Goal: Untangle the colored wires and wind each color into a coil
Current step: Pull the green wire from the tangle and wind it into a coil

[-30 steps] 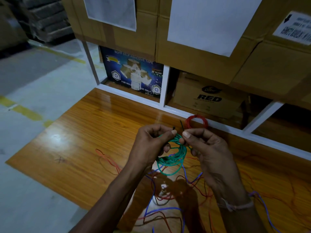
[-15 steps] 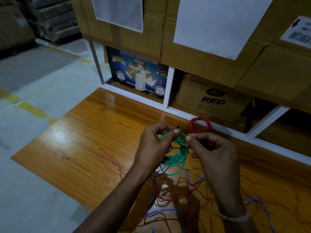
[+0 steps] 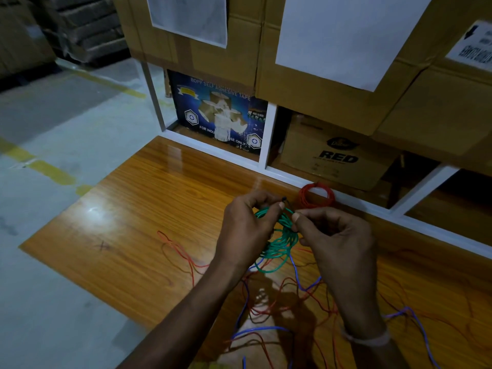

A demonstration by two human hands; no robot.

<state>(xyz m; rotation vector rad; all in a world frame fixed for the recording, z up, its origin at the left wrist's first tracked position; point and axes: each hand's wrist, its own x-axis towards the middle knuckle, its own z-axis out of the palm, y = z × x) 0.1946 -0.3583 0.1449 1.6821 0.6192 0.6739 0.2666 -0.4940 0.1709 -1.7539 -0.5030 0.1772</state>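
A green wire coil (image 3: 281, 242) hangs between my two hands above the wooden table (image 3: 138, 225). My left hand (image 3: 246, 227) grips the coil's left side, thumb and fingers curled round its strands, with a dark wire tip poking up beside the thumb. My right hand (image 3: 335, 235) pinches the green wire at the coil's top right. A finished red coil (image 3: 316, 197) lies by the table's far edge. Loose red wires (image 3: 181, 255) and blue wires (image 3: 415, 324) lie tangled on the table under my forearms.
A white shelf frame (image 3: 266, 137) stands behind the table, holding a blue tape carton (image 3: 215, 115) and a brown box marked RED (image 3: 335, 153). Large cardboard boxes (image 3: 332, 49) are stacked above. Grey floor with yellow lines (image 3: 45, 166) lies to the left.
Both hands stay on the green coil; the fingers have shifted slightly at its top. The view has tilted a little, so the shelf and red coil sit lower in frame.
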